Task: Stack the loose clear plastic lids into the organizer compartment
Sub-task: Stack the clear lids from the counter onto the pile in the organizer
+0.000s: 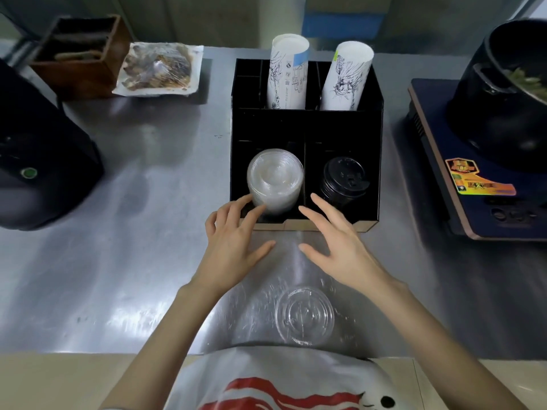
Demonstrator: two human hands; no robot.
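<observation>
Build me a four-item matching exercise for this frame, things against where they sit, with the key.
Things
1. stack of clear lids
2. black lids
3. single clear lid
4. paper cups

Places
A. rear compartments of the organizer
B. front left compartment
C. on the counter, near the person
D. front right compartment

Pairs: 1-B, 2-D, 3-C, 4-A

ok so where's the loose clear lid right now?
In the head view, the loose clear lid lies flat on the steel counter, close to the person's body, between the forearms and well in front of the black organizer.
</observation>
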